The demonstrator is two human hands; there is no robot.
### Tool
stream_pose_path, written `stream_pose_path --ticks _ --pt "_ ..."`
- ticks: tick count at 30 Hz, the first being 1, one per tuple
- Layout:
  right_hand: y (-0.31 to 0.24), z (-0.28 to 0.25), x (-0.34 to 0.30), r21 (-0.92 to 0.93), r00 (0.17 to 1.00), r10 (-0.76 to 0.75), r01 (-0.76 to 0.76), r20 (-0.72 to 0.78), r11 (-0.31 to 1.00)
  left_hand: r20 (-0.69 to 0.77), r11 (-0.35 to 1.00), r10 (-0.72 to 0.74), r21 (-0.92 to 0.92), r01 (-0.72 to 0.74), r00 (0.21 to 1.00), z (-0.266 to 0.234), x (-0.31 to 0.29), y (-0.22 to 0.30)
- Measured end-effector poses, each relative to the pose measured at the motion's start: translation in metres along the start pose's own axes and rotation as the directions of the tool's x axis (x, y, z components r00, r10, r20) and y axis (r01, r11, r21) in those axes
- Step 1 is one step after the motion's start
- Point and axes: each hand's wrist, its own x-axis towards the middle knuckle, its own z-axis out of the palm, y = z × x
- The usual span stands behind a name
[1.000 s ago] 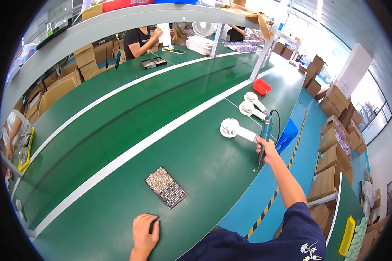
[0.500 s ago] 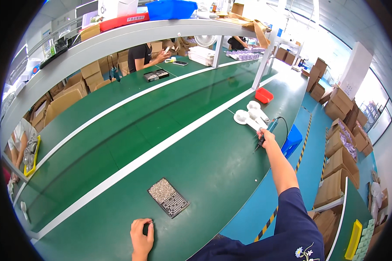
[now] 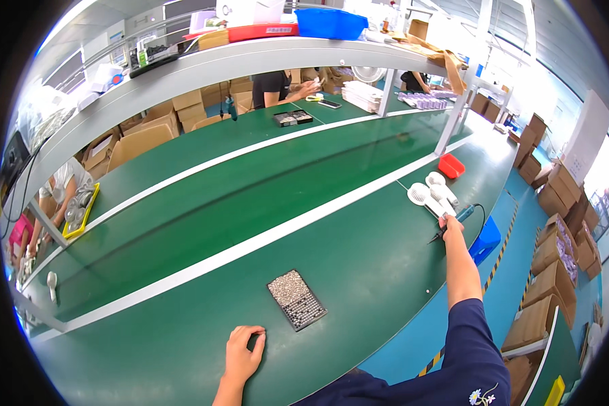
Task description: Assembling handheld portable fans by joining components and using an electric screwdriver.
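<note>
In my right hand (image 3: pixel 453 226) is a teal and black electric screwdriver (image 3: pixel 464 214), its bit pointing left and down over the green table. The fingers of that hand also reach the handle of a white handheld fan (image 3: pixel 419 195); whether they grip it I cannot tell. Beside it lies another white fan (image 3: pixel 436 179). My left hand (image 3: pixel 243 354) rests near the front of the table, fingers curled and thumb apart, with nothing visible between them. Up and right of it lies a black perforated tray (image 3: pixel 307 312), its far part covered with small metal pieces (image 3: pixel 290 287).
A red bin (image 3: pixel 451 166) stands beyond the fans, near a shelf post (image 3: pixel 451 126). A blue stool (image 3: pixel 486 240) is beside the table's right edge. An overhead shelf (image 3: pixel 250 58) crosses the far side. Several people work across the table; cardboard boxes (image 3: pixel 538 296) line the right.
The view has swung left, so the table's contents sit farther right in it. My right hand keeps the screwdriver at the fans; my left hand stays beside the tray.
</note>
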Motion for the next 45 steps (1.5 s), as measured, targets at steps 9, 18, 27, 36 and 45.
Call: stream_pose_path --ticks 9,18,27,36,45 --pt "0.008 -0.036 -0.047 -0.178 0.995 -0.032 0.048 0.091 0.983 -0.007 0.961 0.095 0.263 -0.09 0.995 -0.023 0.011 -0.019" --pt "0.035 -0.027 -0.24 0.272 0.91 -0.135 0.025 0.393 0.962 -0.248 0.56 -0.415 0.689 0.46 0.875 -0.083 0.094 -0.117" --pt "0.127 0.071 -0.392 0.513 0.308 -0.539 0.167 0.784 0.842 -0.324 0.584 -0.388 0.638 0.502 0.863 -0.081 0.093 -0.117" --pt "0.167 0.105 -0.365 0.214 0.578 0.174 -0.541 0.797 0.813 -0.318 0.576 -0.395 0.645 0.502 0.862 -0.083 0.095 -0.114" --pt "0.174 0.106 -0.344 0.166 0.457 0.25 -0.694 0.853 0.701 -0.28 0.601 -0.378 0.651 0.464 0.882 -0.071 0.09 -0.117"
